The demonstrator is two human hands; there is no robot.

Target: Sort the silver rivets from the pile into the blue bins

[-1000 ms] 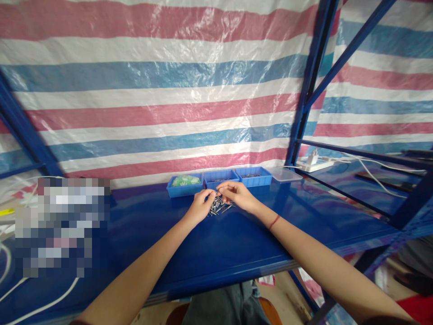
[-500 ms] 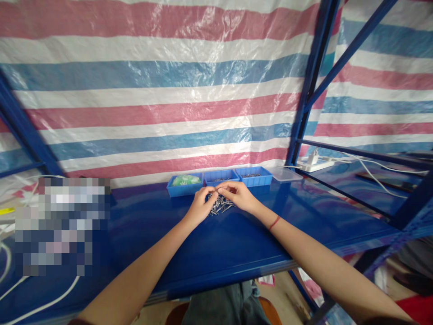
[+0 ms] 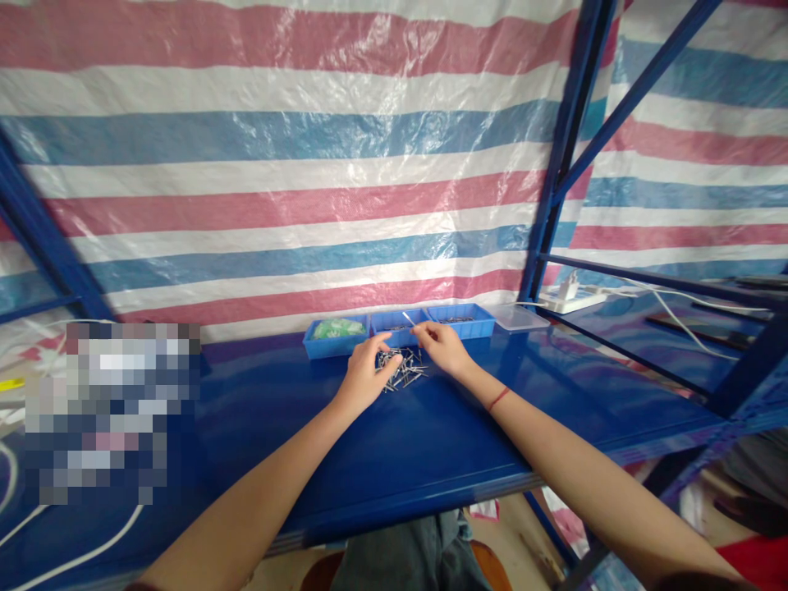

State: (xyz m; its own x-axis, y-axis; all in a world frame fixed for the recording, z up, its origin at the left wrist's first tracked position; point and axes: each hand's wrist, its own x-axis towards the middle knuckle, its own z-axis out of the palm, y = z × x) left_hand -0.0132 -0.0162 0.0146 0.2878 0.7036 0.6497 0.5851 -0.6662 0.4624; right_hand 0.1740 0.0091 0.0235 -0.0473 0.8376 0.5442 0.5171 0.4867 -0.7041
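Note:
On the blue table lies a loose pile of thin silvery fasteners [image 3: 406,373], too small to tell whether screws or rivets. My left hand [image 3: 366,369] is at the pile's left side, thumb and fingers apart, with nothing seen between them. Over the pile's right side, my right hand [image 3: 442,346] pinches one thin silvery fastener [image 3: 407,318], which points up and left. Behind the hands stand three blue bins in a row: the left bin [image 3: 320,349] has green-and-white plastic packets, while the middle bin [image 3: 382,318] and right bin [image 3: 477,328] contain small metal parts.
A clear plastic lid [image 3: 522,318] lies right of the bins. Further right is a white power strip [image 3: 572,297] with cables. A blurred-out area [image 3: 116,402] and white cables occupy the table's left. Blue frame posts [image 3: 563,156] and striped sheeting [image 3: 308,197] stand behind.
My hands were together above the pile. Now they are apart: my right hand has moved right with a fastener sticking out of its fingers, and my left hand has opened.

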